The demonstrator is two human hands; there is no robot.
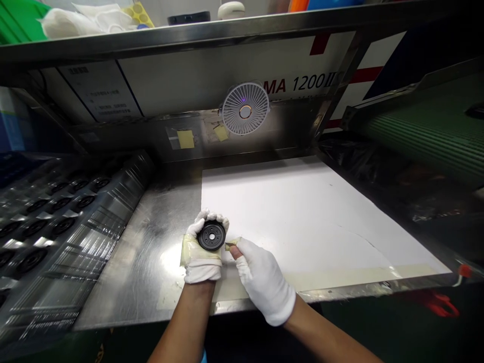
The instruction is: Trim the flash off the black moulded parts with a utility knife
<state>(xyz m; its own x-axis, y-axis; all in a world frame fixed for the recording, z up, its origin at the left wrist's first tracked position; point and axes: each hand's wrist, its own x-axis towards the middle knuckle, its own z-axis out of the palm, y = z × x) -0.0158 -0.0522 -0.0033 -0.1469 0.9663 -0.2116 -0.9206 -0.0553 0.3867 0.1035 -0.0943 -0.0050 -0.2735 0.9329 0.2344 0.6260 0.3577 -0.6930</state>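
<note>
In the head view, a round black plastic disc [212, 235] with a light centre hole and small holes around it rests in my left hand [204, 252]. That hand wears a white glove with yellowish tape across the palm, and its fingers curl round the disc's edge. My right hand [260, 280], also in a white glove with the thumb tip bare, is closed in a pinch. From it a small thin tool [229, 246], wrapped in yellowish tape, points at the right edge of the disc. Whether its tip touches the disc I cannot tell.
Stacked clear plastic trays [75, 242] with several black discs stand at the left. A white sheet [287, 212] covers part of the metal table [124, 282]. A round fan [245, 109] hangs below the metal shelf [151, 43]. A green conveyor belt [427, 126] lies at the right.
</note>
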